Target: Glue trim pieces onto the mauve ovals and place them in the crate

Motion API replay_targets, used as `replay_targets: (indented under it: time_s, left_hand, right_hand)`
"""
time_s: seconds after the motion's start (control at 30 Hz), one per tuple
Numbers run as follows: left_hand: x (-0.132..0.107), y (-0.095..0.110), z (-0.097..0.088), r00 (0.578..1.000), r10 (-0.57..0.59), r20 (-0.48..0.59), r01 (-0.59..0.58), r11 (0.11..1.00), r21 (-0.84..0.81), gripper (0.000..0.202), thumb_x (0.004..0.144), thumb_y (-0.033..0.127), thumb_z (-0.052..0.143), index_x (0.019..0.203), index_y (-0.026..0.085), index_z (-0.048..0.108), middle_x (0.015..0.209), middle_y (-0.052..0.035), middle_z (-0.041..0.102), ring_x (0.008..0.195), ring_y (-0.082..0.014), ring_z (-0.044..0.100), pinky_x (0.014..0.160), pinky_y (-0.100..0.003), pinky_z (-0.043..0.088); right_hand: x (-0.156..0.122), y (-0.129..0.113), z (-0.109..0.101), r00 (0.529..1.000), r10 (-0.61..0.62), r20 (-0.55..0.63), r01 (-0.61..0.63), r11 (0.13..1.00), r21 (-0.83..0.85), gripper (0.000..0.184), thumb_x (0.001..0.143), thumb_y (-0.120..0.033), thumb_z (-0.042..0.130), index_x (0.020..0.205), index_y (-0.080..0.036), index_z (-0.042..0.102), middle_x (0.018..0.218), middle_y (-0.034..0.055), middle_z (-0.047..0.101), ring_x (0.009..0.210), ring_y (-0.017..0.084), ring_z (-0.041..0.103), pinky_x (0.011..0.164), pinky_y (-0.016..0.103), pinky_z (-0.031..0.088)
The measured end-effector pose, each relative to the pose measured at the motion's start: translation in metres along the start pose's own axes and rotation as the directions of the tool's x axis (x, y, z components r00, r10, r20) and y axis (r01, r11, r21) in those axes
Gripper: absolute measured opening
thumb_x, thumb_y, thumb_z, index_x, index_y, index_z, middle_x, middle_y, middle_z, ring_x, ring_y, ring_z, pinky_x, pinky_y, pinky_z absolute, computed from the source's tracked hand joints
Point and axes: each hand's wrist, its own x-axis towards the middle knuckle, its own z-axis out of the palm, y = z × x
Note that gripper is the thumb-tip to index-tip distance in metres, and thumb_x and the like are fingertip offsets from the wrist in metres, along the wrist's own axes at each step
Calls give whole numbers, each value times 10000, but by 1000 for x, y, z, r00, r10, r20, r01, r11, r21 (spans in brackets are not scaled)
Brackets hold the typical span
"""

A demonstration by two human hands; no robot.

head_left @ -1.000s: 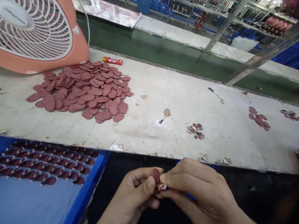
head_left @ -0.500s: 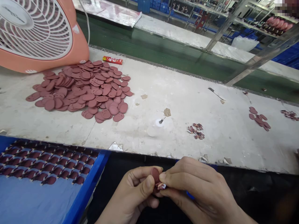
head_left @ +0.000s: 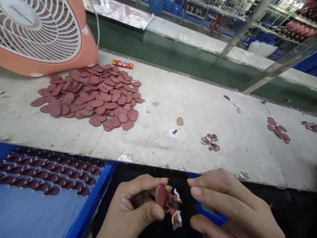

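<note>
My left hand (head_left: 135, 206) pinches a reddish-brown oval base (head_left: 161, 196) between thumb and fingers. Joined to the base or pressed against it is a small brown animal figurine (head_left: 174, 210) with white and tan parts, perhaps a horse; its exact join cannot be made out. To the right, my right hand (head_left: 230, 201) holds nothing, its thumb and fingers apart and clear of the figurine. On the bench beyond lie several similar small figurines (head_left: 210, 142) and a large heap of oval bases (head_left: 91, 96).
At lower left, a blue tray (head_left: 99, 195) holds rows of brown figurines on bases. An orange fan (head_left: 90, 49) stands behind the heap, near a red-and-yellow tube (head_left: 123, 64). A thin brush (head_left: 175, 131) rests on a white spot; more bases (head_left: 279, 131) lie at right.
My right hand has let go of the figurine and drawn away to the right, its fingers opening. My left hand still pinches the base, now turned so more of the figurine shows.
</note>
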Motion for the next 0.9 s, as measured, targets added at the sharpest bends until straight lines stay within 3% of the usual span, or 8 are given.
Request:
replay_targets:
  time_s: [0.07,0.13,0.2,0.3,0.4,0.63,0.83,0.9]
  left_hand:
    - [0,1,-1,999,24,26,-24,1000,20,248,581,240,888,816,259,811,713,11,741,569,-132,677,507,-191,541]
    - [0,2,-3,998,-30,53,30,1000,0,245,593,243,883,827,249,809,714,6,749,582,-118,679,527,-172,547]
    - [0,1,-6,984,-165,65,170,982,-83,244,623,284,864,850,219,802,686,-5,752,579,-105,676,490,-140,535]
    - [1,-5,-11,928,-371,40,367,888,-278,257,643,310,851,846,165,792,678,-22,756,584,-97,687,420,-104,509]
    - [3,-13,-15,881,-471,42,445,796,-410,226,664,282,841,835,143,785,723,-43,780,591,-99,714,427,-98,519]
    - [3,-17,-15,880,-463,105,456,762,-459,190,675,233,835,813,119,771,735,-42,791,629,-111,737,465,-115,556]
    - [6,-11,-9,888,-452,81,450,823,-347,230,646,307,848,786,138,780,617,-3,737,559,-68,679,451,-101,534]
    - [5,-7,-5,912,-404,70,408,875,-262,264,641,337,847,787,127,780,613,7,716,552,-59,645,445,-102,522]
  right_hand:
    - [2,1,1,1000,-6,2,6,1000,23,213,914,-217,649,1117,-159,619,996,92,681,919,177,650,758,268,568]
    - [5,2,3,999,-21,27,20,998,52,211,907,-203,655,1107,-144,624,998,91,679,917,169,645,764,257,564]
    - [7,4,5,998,-8,57,2,994,109,214,910,-216,651,1108,-137,630,1002,85,675,923,163,640,772,245,562]
    - [8,5,10,992,108,64,-118,973,199,225,918,-229,634,1132,-159,629,995,49,673,914,140,632,794,221,544]
    - [9,5,15,971,223,88,-238,939,249,230,905,-201,638,1135,-206,630,952,-8,671,868,97,620,781,174,512]
    - [12,3,20,947,284,149,-317,894,318,239,890,-161,643,1119,-228,654,902,-29,670,797,71,613,707,155,494]
    - [16,4,15,954,251,165,-288,919,269,263,877,-146,671,1133,-200,648,907,-14,674,812,75,620,743,156,503]
    - [16,2,12,961,216,174,-255,936,245,255,877,-141,671,1128,-176,648,914,2,674,834,84,624,757,159,511]
